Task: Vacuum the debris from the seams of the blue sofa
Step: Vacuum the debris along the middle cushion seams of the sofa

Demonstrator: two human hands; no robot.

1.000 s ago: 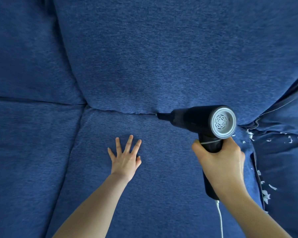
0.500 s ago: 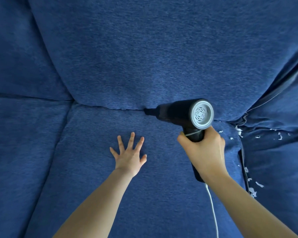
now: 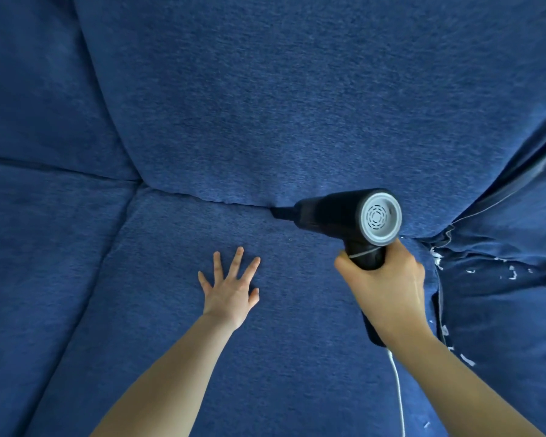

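The blue sofa [image 3: 297,105] fills the view. My right hand [image 3: 388,285] grips the handle of a black handheld vacuum [image 3: 334,212] with a grey round rear cap. Its narrow nozzle points left and is pushed into the seam [image 3: 227,201] between the back cushion and the middle seat cushion. My left hand [image 3: 230,288] rests flat on the seat cushion with the fingers spread, left of and below the nozzle. White debris [image 3: 437,258] lies along the seam at the right of the seat cushion.
A white cord [image 3: 399,392] hangs from the bottom of the vacuum's handle across the seat. More white scraps [image 3: 512,274] lie on the right seat cushion. A second seat cushion [image 3: 44,263] lies to the left, with a seam between them.
The vacuum's nozzle has stayed in the back seam and slid a little left along it. My left hand stays flat on the seat; the view has shifted slightly.
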